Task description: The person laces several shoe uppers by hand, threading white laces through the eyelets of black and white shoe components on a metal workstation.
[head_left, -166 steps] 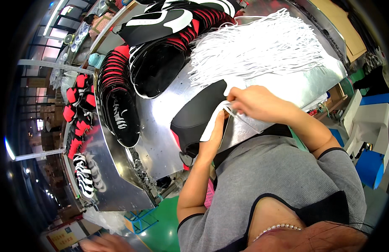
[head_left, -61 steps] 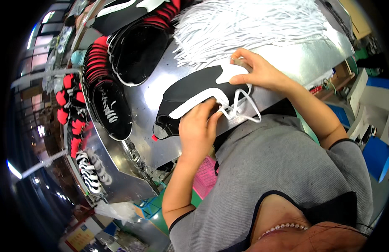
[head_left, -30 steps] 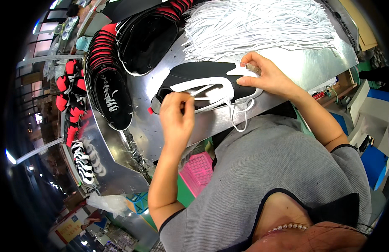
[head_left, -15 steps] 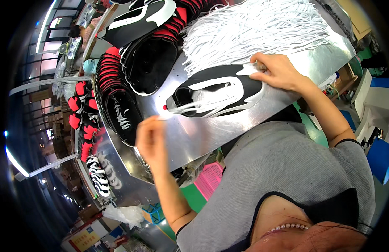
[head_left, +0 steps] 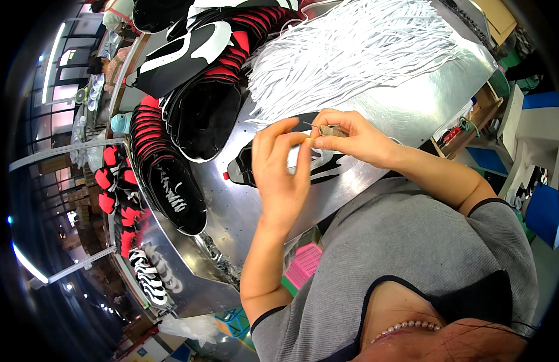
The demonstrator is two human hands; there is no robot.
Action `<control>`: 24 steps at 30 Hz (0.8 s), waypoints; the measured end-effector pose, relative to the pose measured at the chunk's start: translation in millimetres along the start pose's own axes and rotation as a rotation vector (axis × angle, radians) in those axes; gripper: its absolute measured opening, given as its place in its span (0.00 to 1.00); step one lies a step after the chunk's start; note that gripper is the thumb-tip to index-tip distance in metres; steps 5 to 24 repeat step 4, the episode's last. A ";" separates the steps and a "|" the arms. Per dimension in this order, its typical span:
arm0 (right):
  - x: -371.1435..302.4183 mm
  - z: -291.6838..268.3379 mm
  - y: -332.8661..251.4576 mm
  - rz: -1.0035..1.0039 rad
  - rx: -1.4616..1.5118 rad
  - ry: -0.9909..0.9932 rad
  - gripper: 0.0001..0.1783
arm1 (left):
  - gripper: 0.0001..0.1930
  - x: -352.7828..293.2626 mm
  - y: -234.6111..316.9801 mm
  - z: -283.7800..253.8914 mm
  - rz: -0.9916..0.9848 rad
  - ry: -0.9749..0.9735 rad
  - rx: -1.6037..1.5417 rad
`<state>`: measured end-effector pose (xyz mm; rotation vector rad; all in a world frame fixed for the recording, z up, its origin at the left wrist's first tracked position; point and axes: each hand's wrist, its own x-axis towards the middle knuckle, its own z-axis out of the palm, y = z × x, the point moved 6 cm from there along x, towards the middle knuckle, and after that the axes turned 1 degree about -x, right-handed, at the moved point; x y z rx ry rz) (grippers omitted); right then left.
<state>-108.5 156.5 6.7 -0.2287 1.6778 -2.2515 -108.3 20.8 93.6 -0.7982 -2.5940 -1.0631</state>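
Observation:
In my right hand (head_left: 358, 140) is a small hooked tool (head_left: 332, 130) with a tan wrapped handle and a thin metal shaft. The shaft points toward my left hand (head_left: 282, 172), whose thumb and fingertips come together beside my right fingertips. Whatever is pinched there is too small to make out. Under both hands a black and white shoe upper (head_left: 243, 168) lies on the metal table (head_left: 231, 211). Its heel end with a red tab shows at the left, while my hands cover much of its middle.
A thick pile of white shoelaces (head_left: 352, 60) spreads across the table's far side. Stacked black and red shoe uppers (head_left: 204, 114) stand to the left, with another row (head_left: 171, 181) beside them. A pink basket (head_left: 303, 264) is below the table's near edge.
My left hand has risen to the right and met my right hand over the shoe upper. My right hand has left the upper's toe end and moved left and nearer, with the tool now showing.

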 end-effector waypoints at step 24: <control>-0.7 -13.8 12.5 0.146 0.096 0.121 0.09 | 0.06 -40.5 -35.6 -13.8 -0.330 -0.179 0.178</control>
